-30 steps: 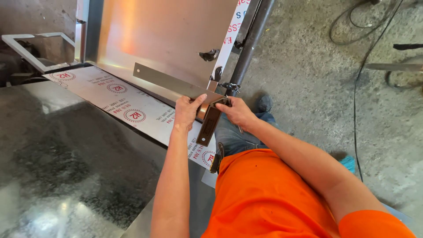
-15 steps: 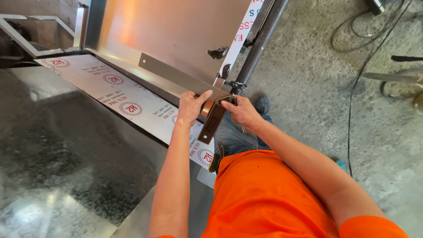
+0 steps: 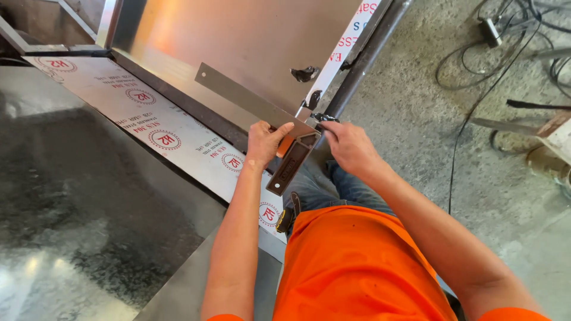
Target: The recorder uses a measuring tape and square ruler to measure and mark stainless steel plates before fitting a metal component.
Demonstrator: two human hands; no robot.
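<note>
Two bare hands now steady a metal square (image 3: 270, 128) on the steel sheet (image 3: 238, 47): left hand (image 3: 266, 141) fingers pinching its blade, right hand (image 3: 350, 145) at three o'clock, shifted off the handle, grip unclear.

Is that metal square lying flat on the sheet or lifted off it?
Flat: the square's blade lies along the steel sheet, left hand pressing its dark handle.

Galvanised sheet (image 3: 89, 196) covers the bench at left. Black cables (image 3: 470, 65) lie coiled on the concrete floor (image 3: 416, 119) at upper right. Dark steel pipe (image 3: 369, 53) runs diagonally beside the bench's far edge.
</note>
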